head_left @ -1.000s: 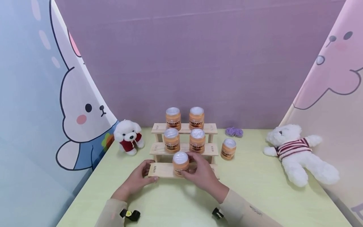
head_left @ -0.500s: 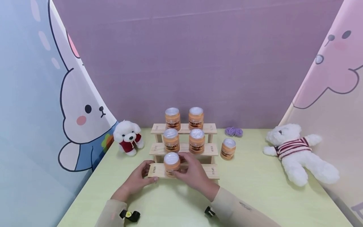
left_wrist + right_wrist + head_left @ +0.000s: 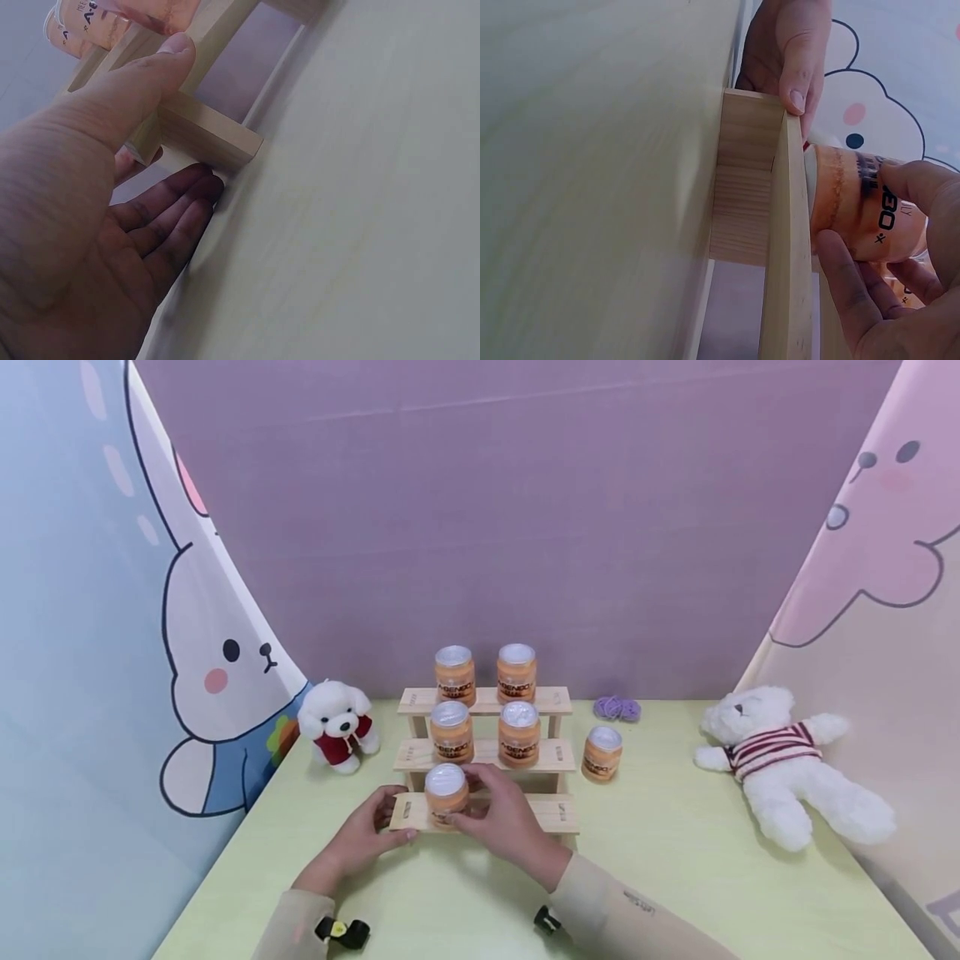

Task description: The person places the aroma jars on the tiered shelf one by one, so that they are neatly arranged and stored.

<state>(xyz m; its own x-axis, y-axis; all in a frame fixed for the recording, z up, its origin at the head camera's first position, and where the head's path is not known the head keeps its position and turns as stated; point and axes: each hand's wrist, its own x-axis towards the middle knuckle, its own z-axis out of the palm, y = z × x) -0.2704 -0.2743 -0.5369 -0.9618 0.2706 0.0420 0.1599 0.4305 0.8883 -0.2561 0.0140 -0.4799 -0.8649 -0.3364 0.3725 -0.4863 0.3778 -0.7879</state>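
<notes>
A tiered wooden display rack (image 3: 558, 812) stands mid-table with three steps. My right hand (image 3: 513, 827) holds an orange can (image 3: 446, 802) with a pale lid, upright at the left part of the lowest step. In the right wrist view, thumb and fingers wrap the can (image 3: 862, 199), its base right at the step's board. My left hand (image 3: 360, 837) grips the left end of that step, thumb (image 3: 176, 56) along the front edge and index finger behind. Its other fingers extend low beside the rack's leg (image 3: 217, 135). Two orange cans (image 3: 452, 733) stand on the middle step, two more (image 3: 454, 677) on the top.
Right of the rack, another orange can (image 3: 602, 755) stands on the table, with a purple yarn bundle (image 3: 617, 708) behind it. A white plush dog (image 3: 339, 727) in red sits at the left. On the right lies a white teddy bear (image 3: 787, 768) in a striped sweater.
My right hand has moved the can leftward along the lowest step, from near its middle toward the left end. The left hand has stayed at the step's end.
</notes>
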